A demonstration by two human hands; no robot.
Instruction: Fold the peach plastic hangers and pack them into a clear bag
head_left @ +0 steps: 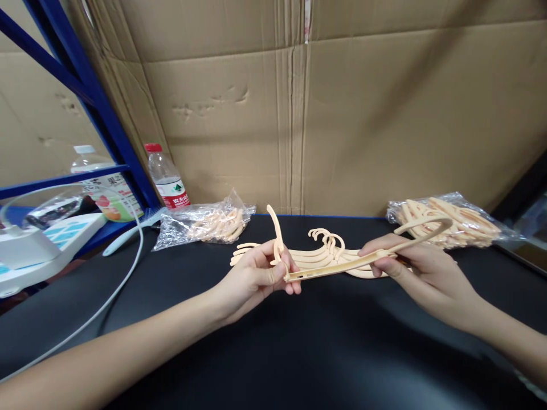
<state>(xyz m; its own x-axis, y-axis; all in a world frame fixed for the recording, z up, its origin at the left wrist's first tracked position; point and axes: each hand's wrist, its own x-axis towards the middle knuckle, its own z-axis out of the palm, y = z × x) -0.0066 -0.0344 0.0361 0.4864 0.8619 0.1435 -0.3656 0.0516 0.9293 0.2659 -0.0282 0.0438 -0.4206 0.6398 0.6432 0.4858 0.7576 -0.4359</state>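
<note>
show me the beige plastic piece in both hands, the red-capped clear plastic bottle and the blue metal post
Beige plastic piece [333,269]: head view, on its long bar.
Red-capped clear plastic bottle [171,189]: head view, on its label.
Blue metal post [109,129]: head view, on its slanting length.

"What colours do you see from far away?"
"I see a creamy tan hanger [333,269] and more hangers [314,264] the same colour. My table [299,364] is black."
"What else?"
"I see a brown cardboard wall [405,114] and a blue frame [97,114]. The bottle [163,169] has a red cap [153,147] and a red, white and green label [176,195]."
</note>
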